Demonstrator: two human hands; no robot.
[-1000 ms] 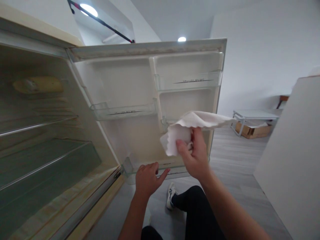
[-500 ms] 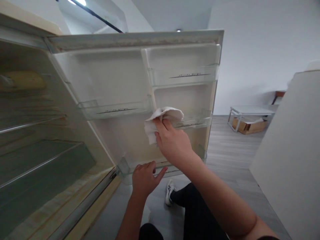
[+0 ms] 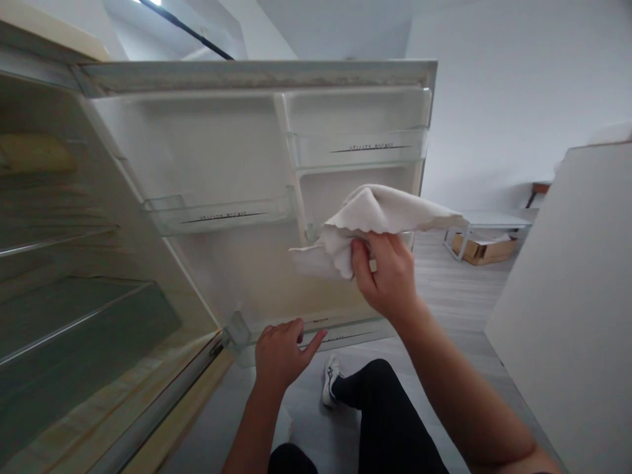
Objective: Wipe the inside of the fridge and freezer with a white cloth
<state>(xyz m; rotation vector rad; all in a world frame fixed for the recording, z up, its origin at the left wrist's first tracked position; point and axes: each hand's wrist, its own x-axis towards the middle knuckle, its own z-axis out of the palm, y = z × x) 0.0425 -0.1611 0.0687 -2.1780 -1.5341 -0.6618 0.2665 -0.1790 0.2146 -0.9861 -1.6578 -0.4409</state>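
A white cloth [image 3: 380, 212] hangs bunched in my right hand [image 3: 388, 273], its thumb and fingers pinched on it, in front of the right side of the open fridge door [image 3: 207, 145]. One end of the cloth stretches right, past the door's edge. My left hand [image 3: 281, 352] rests at the clear bottom door shelf [image 3: 355, 334], fingers curled over its edge and thumb stuck out, holding nothing loose that I can see. Clear shelves on the door, at middle left [image 3: 224, 216] and upper right [image 3: 368, 148], bear dark lettering.
At left is the fridge interior with a glass shelf [image 3: 74, 329] and a yellowish object [image 3: 37, 153]. A low table [image 3: 494, 218] with a cardboard box [image 3: 486, 250] stands at right, beyond a white panel [image 3: 567, 283]. My foot [image 3: 330, 382] is below the door.
My right hand has moved right and away from the door's middle, and the cloth has spread out to the right. My left hand stays at the bottom shelf. The view has shifted slightly.
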